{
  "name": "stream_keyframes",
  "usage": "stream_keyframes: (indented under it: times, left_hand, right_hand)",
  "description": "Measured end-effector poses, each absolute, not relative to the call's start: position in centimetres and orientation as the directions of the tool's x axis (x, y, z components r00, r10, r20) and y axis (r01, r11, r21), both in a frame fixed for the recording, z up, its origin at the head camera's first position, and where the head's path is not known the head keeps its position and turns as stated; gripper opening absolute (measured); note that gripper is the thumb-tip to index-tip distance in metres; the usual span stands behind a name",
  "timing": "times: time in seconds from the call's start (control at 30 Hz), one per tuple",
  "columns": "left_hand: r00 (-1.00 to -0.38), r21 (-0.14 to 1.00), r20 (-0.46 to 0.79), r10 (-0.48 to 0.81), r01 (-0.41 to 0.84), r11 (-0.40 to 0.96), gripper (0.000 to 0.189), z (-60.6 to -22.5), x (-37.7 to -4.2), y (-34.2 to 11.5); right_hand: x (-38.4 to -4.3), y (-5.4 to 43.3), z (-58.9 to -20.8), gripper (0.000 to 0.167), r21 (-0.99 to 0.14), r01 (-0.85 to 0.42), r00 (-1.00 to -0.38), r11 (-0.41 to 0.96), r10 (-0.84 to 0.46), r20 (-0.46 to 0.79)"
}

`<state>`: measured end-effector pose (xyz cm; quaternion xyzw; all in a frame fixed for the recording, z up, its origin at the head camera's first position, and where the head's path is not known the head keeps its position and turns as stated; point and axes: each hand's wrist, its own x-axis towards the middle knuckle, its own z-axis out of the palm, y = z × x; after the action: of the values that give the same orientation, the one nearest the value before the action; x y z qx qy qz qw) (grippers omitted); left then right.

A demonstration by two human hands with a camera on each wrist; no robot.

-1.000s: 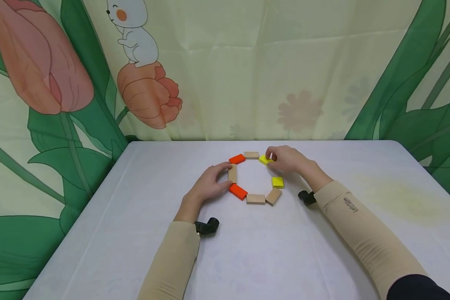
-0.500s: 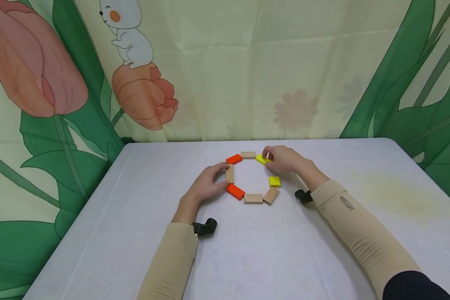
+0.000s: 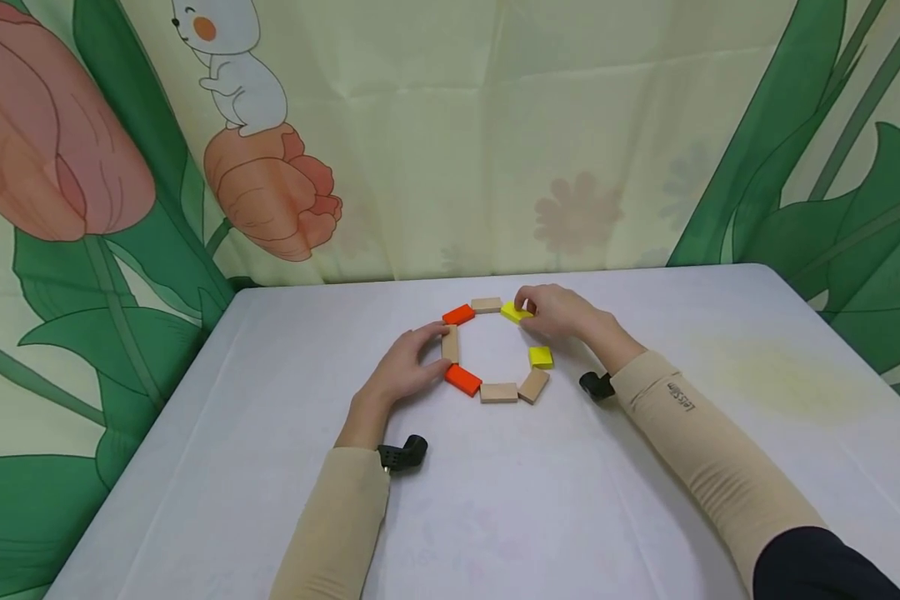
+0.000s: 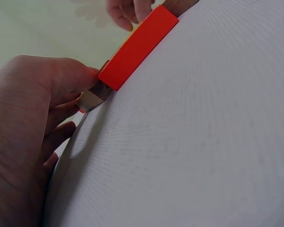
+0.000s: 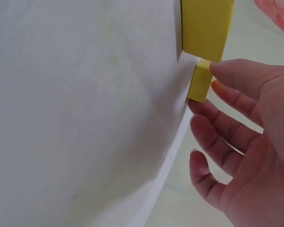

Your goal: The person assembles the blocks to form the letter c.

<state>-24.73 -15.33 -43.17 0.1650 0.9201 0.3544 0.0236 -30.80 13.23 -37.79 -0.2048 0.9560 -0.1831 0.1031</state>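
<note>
Red, yellow and plain wooden blocks lie flat in a ring on the white-covered table. On the ring's left side, my left hand holds a plain wooden block lengthwise between thumb and fingers. Its thumb also lies close to the near red block, which looms large in the left wrist view. At the far right of the ring, my right hand pinches a yellow block between thumb and fingers, partly covering it in the head view. A second yellow block lies nearer, with a gap between the two.
Another red block and a wooden block form the ring's far side. Two wooden blocks close its near side, one straight and one slanted. Behind the table hangs a printed curtain.
The head view has turned slightly, so the whole scene sits further left in it. Both hands stay at the same blocks, and the ring shows no clear change.
</note>
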Motion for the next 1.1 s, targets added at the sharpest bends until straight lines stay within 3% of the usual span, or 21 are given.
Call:
stream_keyframes:
  times: [1.1]
  left_hand:
    - [-0.941,0.671,0.088,0.328,0.299,0.679,0.054,-43.2,-24.8,-15.4]
  right_hand:
    - [-31.8,13.4,-37.9,0.030,-0.384,-0.341,-0.906,0.858,-0.409,-0.111]
